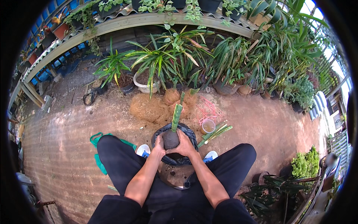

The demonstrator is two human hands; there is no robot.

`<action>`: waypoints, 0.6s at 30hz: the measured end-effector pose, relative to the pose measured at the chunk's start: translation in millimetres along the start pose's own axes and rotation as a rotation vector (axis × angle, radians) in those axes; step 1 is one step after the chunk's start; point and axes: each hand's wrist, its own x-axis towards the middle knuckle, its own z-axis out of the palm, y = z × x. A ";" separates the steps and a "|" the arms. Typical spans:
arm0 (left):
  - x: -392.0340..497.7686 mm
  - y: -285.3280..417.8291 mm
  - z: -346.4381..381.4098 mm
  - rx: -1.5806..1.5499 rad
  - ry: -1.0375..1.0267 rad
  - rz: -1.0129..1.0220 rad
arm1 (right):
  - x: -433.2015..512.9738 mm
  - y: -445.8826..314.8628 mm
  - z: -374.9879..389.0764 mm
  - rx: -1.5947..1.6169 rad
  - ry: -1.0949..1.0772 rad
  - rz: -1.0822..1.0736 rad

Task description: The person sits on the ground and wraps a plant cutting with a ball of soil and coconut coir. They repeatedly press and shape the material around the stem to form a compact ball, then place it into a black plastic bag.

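Observation:
Between my two palms sits a dark ball of soil (171, 139), with a green snake plant leaf cutting (176, 117) standing upright out of its top. My left hand (159, 145) cups the ball's left side, and my right hand (184, 143) wraps its right side. Below the ball is a container lined with a black plastic bag (191, 135), set between my feet; its contents are mostly hidden by my hands. Just beyond lie a loose heap of brown coconut fibre (145, 107) and several fibre-wrapped balls (171, 96), at least one with a leaf piece in it.
Right of the container stand a clear plastic cup (208, 126) of brownish liquid, cut leaf pieces (219, 133) and tangled pink string (208, 110). A green cloth (100, 163) lies by my left knee. Potted plants (145, 81) line the far side under a corrugated shelf (156, 19).

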 end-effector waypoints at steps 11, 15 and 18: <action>-2.0 -7.9 -1.2 -0.046 -0.038 -0.009 | 3.0 5.2 3.2 0.088 0.034 -0.051; -2.7 -8.2 0.7 -0.010 0.035 0.010 | 1.8 6.6 5.1 0.079 0.053 -0.047; -3.8 -9.4 1.6 -0.049 0.025 -0.019 | 2.2 8.7 7.3 0.098 0.070 -0.046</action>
